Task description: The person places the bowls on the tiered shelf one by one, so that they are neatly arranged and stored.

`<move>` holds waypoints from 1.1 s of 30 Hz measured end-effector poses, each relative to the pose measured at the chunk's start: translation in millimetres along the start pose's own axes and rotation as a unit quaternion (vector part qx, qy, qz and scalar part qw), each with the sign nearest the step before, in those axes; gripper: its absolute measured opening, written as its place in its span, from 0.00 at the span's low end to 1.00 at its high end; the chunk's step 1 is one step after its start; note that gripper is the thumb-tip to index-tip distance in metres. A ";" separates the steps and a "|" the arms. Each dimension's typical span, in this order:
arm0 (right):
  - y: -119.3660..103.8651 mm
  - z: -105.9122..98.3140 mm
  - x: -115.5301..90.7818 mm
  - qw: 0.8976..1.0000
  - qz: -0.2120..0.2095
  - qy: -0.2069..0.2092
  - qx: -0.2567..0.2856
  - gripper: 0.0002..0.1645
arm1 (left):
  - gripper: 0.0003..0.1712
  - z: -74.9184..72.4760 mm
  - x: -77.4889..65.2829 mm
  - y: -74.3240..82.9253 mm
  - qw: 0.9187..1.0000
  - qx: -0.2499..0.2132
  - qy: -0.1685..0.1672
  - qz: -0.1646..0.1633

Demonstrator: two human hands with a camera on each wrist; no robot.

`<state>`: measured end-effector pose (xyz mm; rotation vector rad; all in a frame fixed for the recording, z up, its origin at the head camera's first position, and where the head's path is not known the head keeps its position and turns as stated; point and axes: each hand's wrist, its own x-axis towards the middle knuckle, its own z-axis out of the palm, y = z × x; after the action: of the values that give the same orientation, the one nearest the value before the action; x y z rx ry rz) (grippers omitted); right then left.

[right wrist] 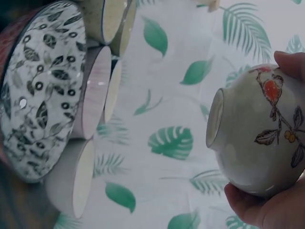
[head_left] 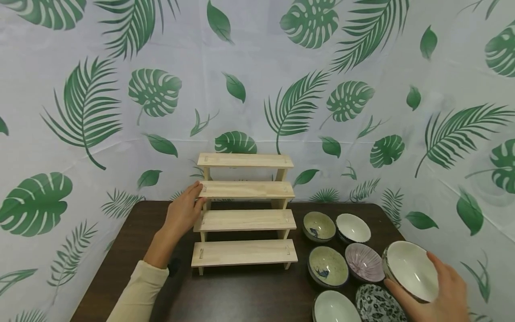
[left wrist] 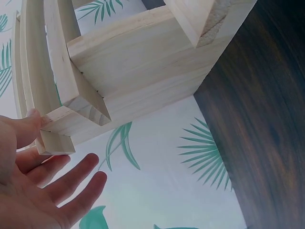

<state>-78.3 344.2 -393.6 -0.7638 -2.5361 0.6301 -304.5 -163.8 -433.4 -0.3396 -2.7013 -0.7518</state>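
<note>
My left hand (head_left: 182, 212) grips the left end of the second-highest board of a four-step wooden display stand (head_left: 247, 220). The left wrist view shows the thumb against one face of the board (left wrist: 56, 144) and the index finger on the other, with the remaining fingers spread. My right hand (head_left: 448, 290) holds a white bowl (head_left: 414, 270) between thumb and fingers, raised over the right side of the table. Its outside carries a painted branch with red and yellow fruit (right wrist: 271, 90); the bowl is upright, with its foot ring (right wrist: 216, 118) exposed.
Left of the held bowl are two speckled green bowls (head_left: 327, 267), a pinkish ribbed bowl (head_left: 364, 262), a white bowl (head_left: 354, 228) behind and another pale bowl (head_left: 335, 308) in front. A black-leaf-patterned bowl (head_left: 378, 304) sits under the right hand. Leaf-print cloth (head_left: 249, 112) hangs behind the dark table (head_left: 225, 295).
</note>
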 end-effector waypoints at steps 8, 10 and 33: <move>-23.6 2.2 -2.5 0.998 -0.050 0.014 0.029 0.71 | 0.32 0.3 -0.1 -0.9 1.000 -0.002 0.000 -0.003; -29.5 3.3 -2.3 0.998 -0.057 0.010 0.034 0.70 | 0.32 0.5 -0.3 -0.6 1.000 -0.002 -0.003 -0.004; -79.4 12.8 2.0 0.982 -0.152 -0.044 0.100 0.68 | 0.32 -3.3 1.4 1.3 1.000 0.012 -0.006 0.010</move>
<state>-118.5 282.3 -361.7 -0.2762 -2.5457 0.8109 -304.6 -164.3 -429.6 -0.3668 -2.7114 -0.7123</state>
